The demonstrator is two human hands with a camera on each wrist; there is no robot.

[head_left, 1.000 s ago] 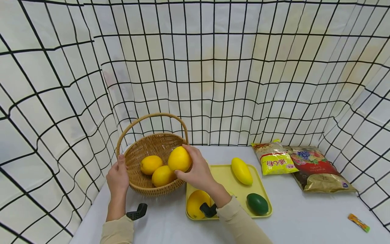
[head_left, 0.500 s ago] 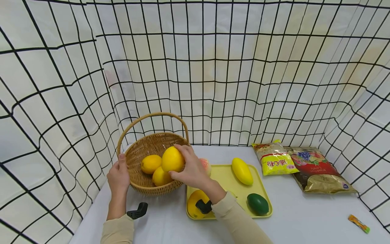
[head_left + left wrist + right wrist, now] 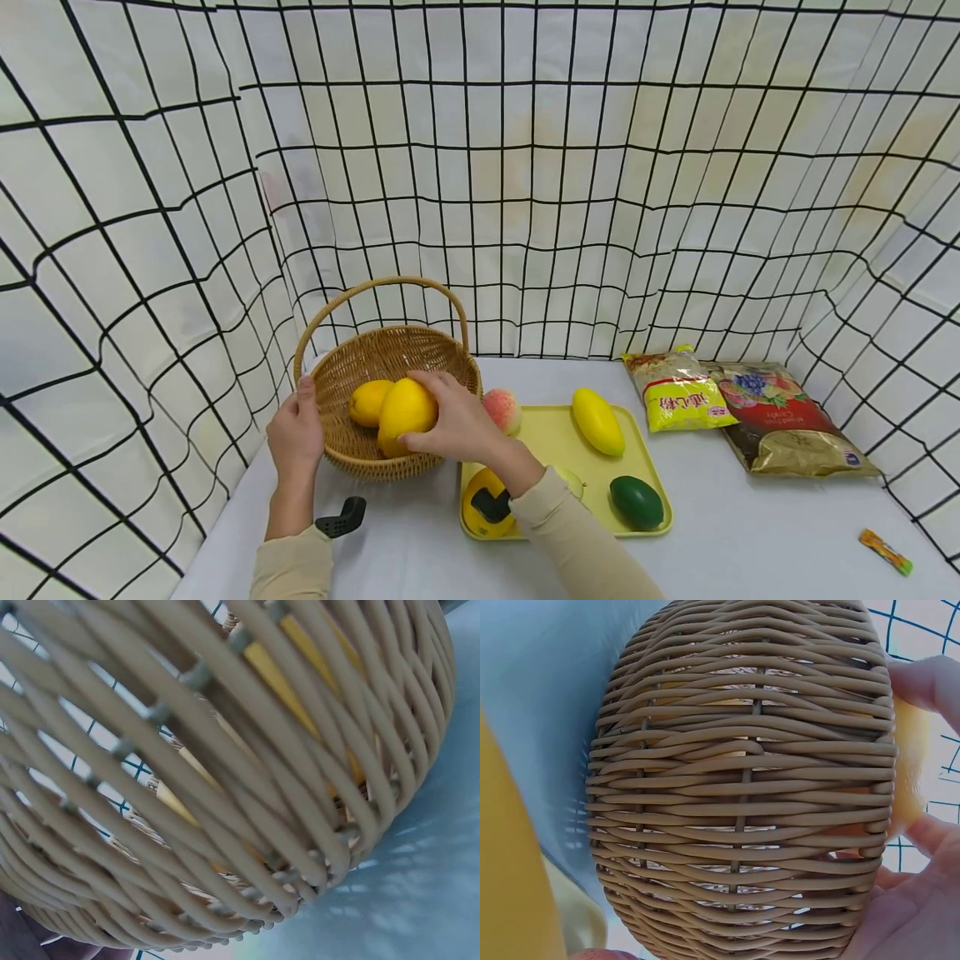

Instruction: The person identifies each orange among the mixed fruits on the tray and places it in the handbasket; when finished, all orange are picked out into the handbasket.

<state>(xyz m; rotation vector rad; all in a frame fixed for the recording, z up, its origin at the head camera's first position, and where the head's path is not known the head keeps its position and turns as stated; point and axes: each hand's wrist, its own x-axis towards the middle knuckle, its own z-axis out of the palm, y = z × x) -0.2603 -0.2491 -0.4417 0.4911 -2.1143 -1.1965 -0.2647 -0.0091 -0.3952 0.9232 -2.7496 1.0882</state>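
A wicker basket with a tall arched handle stands on the white table, tilted toward me. My left hand grips its left rim near the foot of the handle. With thumb and fingers, my right hand holds a round yellow fruit inside the basket's front right rim. A lemon-like yellow fruit lies to the left of it, and another, mostly covered by the held one, peeks out beneath. In the right wrist view, woven wicker hides most of the fruit, and fingertips show past the rim.
Right of the basket, a yellow tray bears a mango-like fruit, a dark green fruit, a yellow-orange fruit and a partly covered pale one. A peach sits at its corner. Snack bags and a small wrapper lie further right.
My right hand has carried the round yellow fruit left and down, deeper into the basket over the other fruit. The peach has come into view. My left hand keeps its grip on the rim.
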